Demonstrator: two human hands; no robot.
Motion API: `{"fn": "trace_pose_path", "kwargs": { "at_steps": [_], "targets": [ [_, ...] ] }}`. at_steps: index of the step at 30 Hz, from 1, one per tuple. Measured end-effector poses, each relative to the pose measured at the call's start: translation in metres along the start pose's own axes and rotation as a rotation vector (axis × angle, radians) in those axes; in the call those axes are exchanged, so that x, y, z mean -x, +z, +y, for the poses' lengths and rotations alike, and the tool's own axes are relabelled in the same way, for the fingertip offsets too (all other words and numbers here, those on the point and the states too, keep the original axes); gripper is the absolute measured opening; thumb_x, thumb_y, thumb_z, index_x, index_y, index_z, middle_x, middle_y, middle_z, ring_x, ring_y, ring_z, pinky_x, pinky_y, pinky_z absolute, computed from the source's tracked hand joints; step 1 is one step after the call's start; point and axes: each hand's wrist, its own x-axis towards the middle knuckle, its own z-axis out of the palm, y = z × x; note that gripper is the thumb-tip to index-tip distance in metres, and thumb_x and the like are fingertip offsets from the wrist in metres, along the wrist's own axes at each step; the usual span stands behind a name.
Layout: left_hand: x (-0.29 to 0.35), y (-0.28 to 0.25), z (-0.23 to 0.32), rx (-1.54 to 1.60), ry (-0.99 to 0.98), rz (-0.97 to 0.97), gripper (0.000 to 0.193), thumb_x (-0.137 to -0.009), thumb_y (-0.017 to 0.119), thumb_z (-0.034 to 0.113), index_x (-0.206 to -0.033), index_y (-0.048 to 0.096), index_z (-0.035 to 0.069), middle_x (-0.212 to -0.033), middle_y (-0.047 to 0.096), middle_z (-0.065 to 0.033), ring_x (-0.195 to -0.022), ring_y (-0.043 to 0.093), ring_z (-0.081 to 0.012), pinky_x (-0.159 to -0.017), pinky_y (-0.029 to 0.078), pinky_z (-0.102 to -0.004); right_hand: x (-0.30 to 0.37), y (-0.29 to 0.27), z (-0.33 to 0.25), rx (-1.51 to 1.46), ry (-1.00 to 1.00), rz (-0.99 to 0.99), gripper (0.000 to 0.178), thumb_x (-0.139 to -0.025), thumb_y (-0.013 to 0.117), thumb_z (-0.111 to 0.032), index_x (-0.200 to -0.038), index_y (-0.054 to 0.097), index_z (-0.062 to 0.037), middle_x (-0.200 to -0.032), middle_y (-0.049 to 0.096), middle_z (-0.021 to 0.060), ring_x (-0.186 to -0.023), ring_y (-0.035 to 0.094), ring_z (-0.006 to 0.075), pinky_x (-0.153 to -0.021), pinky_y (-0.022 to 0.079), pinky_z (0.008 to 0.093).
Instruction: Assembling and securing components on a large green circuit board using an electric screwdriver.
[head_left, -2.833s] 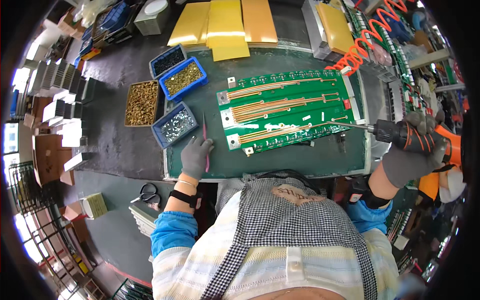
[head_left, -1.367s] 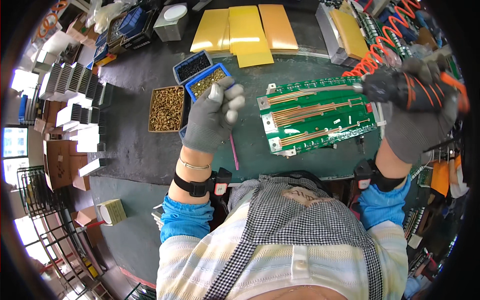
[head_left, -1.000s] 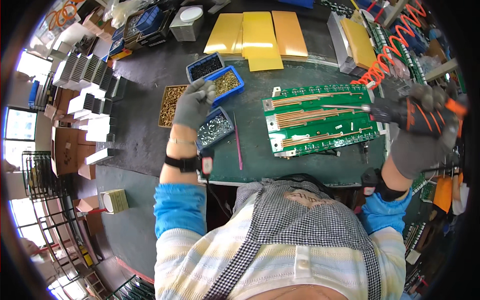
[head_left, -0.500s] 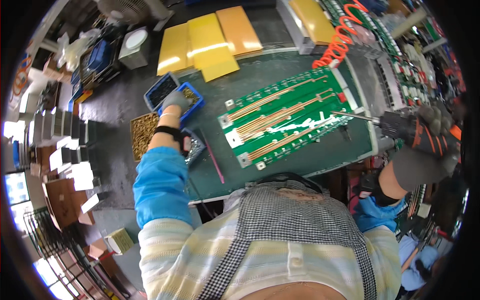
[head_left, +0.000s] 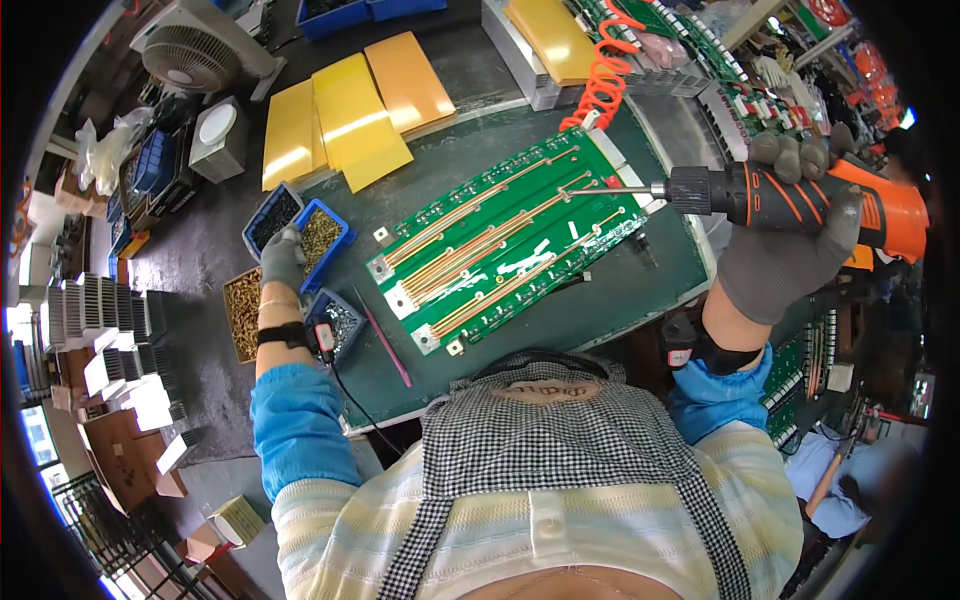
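My right hand (head_left: 790,265), in a grey glove, grips an orange-and-black power screwdriver (head_left: 735,195). Its long thin bit points left, the tip over the far right part of a green circuit board (head_left: 480,215); whether it touches cannot be told. Copper-coloured bars (head_left: 500,240) run lengthwise along the board. My gloved left hand (head_left: 283,258) is at the near edge of two blue bins, its fingers drawn together; what they hold, if anything, is too small to make out. One bin holds dark small parts (head_left: 275,215), the other yellowish screws (head_left: 318,238).
Nearby are a box of brass-coloured parts (head_left: 243,310), a bin of silvery parts (head_left: 337,322) and a pink stick (head_left: 385,340). Yellow sheets (head_left: 350,115) lie beyond the board. An orange coiled hose (head_left: 605,85) hangs at its far right. Another person (head_left: 840,480) is at lower right.
My left hand has drawn back from within the yellowish-screw bin to its near edge. The screwdriver has swung up and left, its bit now farther over the board. The whole view has shifted.
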Motion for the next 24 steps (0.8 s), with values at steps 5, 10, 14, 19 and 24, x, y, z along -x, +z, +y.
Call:
{"fn": "trace_pose_path", "kwargs": {
  "at_steps": [5, 10, 14, 19, 24],
  "targets": [
    [0.062, 0.015, 0.029, 1.377, -0.386, -0.246, 0.014, -0.094, 0.046, 0.016, -0.101, 0.051, 0.005, -0.077, 0.041, -0.0003, -0.059, 0.032, -0.0088, -0.050, 0.032, -0.0187, -0.006, 0.000, 0.006, -0.134, -0.021, 0.012, 0.056, -0.079, 0.065, -0.025, -0.119, 0.038, 0.0040, -0.088, 0.048, 0.0083, -0.084, 0.052, 0.0202, -0.091, 0.043, 0.0396],
    [0.143, 0.052, 0.076, 1.483, -0.270, -0.588, 0.010, -0.093, 0.048, 0.012, -0.099, 0.049, 0.004, -0.086, 0.041, -0.0006, -0.073, 0.037, -0.0095, -0.054, 0.037, -0.0186, -0.007, 0.032, 0.024, -0.243, 0.081, -0.032, 0.066, -0.073, 0.070, -0.025, -0.119, 0.036, 0.0084, -0.086, 0.044, 0.0050, -0.084, 0.049, 0.0184, -0.095, 0.041, 0.0371],
    [0.194, 0.079, 0.112, 1.257, -0.226, -0.659, 0.014, -0.095, 0.046, 0.016, -0.102, 0.048, 0.005, -0.088, 0.041, -0.0010, -0.074, 0.038, -0.0076, -0.054, 0.038, -0.0161, 0.002, 0.076, 0.044, -0.279, 0.171, -0.076, 0.059, -0.076, 0.067, -0.028, -0.112, 0.038, 0.0076, -0.087, 0.044, 0.0062, -0.083, 0.051, 0.0185, -0.095, 0.041, 0.0391],
    [0.226, 0.107, 0.130, 1.032, -0.166, -0.642, 0.021, -0.094, 0.047, 0.023, -0.106, 0.046, 0.005, -0.088, 0.042, -0.0032, -0.070, 0.036, -0.0072, -0.049, 0.035, -0.0137, 0.016, 0.110, 0.055, -0.477, 0.273, -0.081, 0.039, -0.081, 0.059, -0.024, -0.107, 0.044, 0.0006, -0.087, 0.049, 0.0085, -0.084, 0.053, 0.0196, -0.094, 0.042, 0.0420],
    [0.234, 0.121, 0.132, 0.831, -0.062, -0.611, 0.029, -0.093, 0.049, 0.033, -0.098, 0.048, 0.005, -0.082, 0.042, -0.0023, -0.065, 0.032, -0.0063, -0.047, 0.029, -0.0140, 0.023, 0.115, 0.059, -0.359, 0.248, -0.159, 0.048, -0.083, 0.056, -0.023, -0.121, 0.041, 0.0009, -0.087, 0.051, 0.0060, -0.081, 0.052, 0.0173, -0.091, 0.043, 0.0410]
  ]
}}
